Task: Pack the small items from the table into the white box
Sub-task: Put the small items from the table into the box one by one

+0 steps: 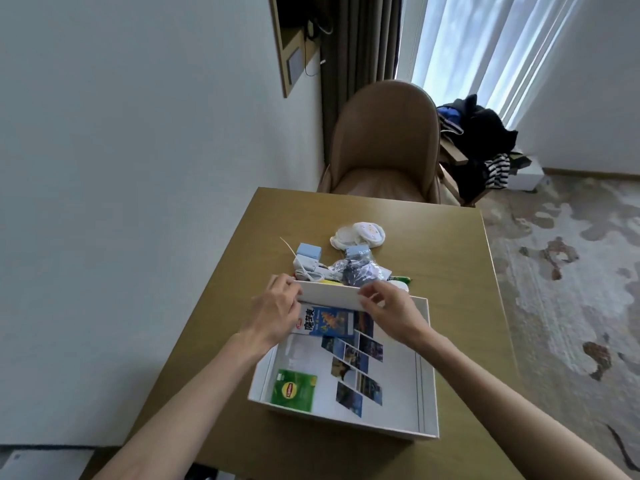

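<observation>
From the head view, the left hand (277, 308) and right hand (391, 310) each pinch an end of a white card (329, 296) at the white box's (427, 375) twelve-o'clock edge. A green tea packet (294, 389) lies inside at seven o'clock, and the small items (346, 265) sit heaped on the table (214, 341) just beyond the box.

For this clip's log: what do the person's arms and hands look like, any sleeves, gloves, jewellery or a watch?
Both forearms are bare right to the bottom edge of the frame, so no sleeve shows. The left hand and the right hand wear no gloves. No watch, bracelet or ring is visible on either wrist or on the fingers that show. No markings stand out. Nail detail is too small to tell.
</observation>
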### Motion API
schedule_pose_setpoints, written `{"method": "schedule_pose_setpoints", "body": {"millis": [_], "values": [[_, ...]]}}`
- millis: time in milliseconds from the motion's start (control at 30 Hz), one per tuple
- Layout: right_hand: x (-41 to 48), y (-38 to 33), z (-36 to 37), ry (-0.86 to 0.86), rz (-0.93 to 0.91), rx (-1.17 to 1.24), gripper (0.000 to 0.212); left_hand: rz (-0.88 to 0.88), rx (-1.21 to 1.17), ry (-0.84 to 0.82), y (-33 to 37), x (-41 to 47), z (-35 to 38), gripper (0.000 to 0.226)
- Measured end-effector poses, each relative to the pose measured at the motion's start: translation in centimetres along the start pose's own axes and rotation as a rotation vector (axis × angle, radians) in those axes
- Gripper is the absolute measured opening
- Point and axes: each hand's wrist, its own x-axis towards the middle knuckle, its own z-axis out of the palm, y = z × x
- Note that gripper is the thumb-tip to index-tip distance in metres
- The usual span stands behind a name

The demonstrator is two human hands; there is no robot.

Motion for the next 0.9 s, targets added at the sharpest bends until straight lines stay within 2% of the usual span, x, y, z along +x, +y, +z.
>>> {"method": "schedule_pose_setpoints", "body": {"millis": [100,200,300,433,467,533,600,667,767,900], "values": [[2.9,0.8,-1.6,0.113,0.059,-0.101,0.007,-0.034,-0.063,-0.012,-0.6,3.2,0.4,0.020],[6.2,1.3,-1.8,0.106,0.144,-0.199,0.015,-0.135,-0.178,-0.060,-2.0,6.9,0.6,0.022],[9.3,1.8,-1.2,-0.044,0.214,-0.345,0.026,-0.221,-0.267,-0.116,-3.7,10.0,0.9,0.022],[12.3,2.4,0.1,-0.266,0.199,-0.611,0.055,-0.138,-0.156,-0.180,-6.6,12.0,2.0,0.025],[12.9,2.5,0.4,-0.310,0.170,-0.684,0.065,-0.110,-0.122,-0.167,-7.3,12.3,2.2,0.024],[14.0,2.8,0.9,-0.413,0.114,-0.816,0.081,-0.004,-0.054,-0.038,-8.1,12.8,2.8,0.017],[14.8,3.3,1.6,-0.496,0.062,-0.939,0.090,0.063,-0.094,0.082,-8.5,13.3,3.3,0.017],[15.3,3.8,2.3,-0.542,0.017,-1.049,0.093,0.048,-0.155,0.078,-9.2,14.3,4.0,0.021],[15.4,4.5,3.3,-0.511,-0.002,-1.117,0.089,0.064,-0.127,-0.050,-10.5,15.7,5.5,0.035],[15.3,4.6,3.5,-0.457,-0.033,-1.123,0.080,0.303,-0.036,-0.288,-10.6,16.9,7.1,0.082]]}}
